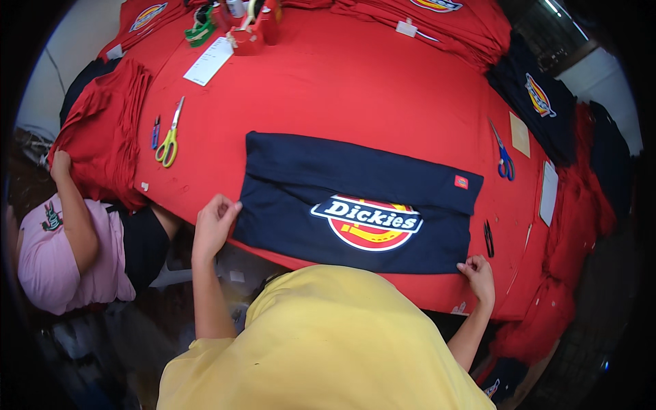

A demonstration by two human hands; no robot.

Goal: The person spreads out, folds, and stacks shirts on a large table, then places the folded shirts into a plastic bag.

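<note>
A folded navy garment (287, 219) lies flat in front of me on the red-covered table. It has a round red, yellow and white print with a lettered banner across it, and a small red label near its right end. My left hand (214, 222) pinches the garment's left edge between thumb and fingers. At the near right corner, my right hand (480, 277) pinches the cloth in the same way. The fold runs lengthwise, and the upper layer covers the top of the print.
Yellow-handled scissors (167, 147) and a small blue cutter (156, 133) lie to the left. Blue-handled scissors (505, 164) and black snips (488, 239) are on the right. Red garments (113, 123) are stacked at the left, beside a seated person in pink (65, 253). A red tape dispenser (247, 39) stands far back.
</note>
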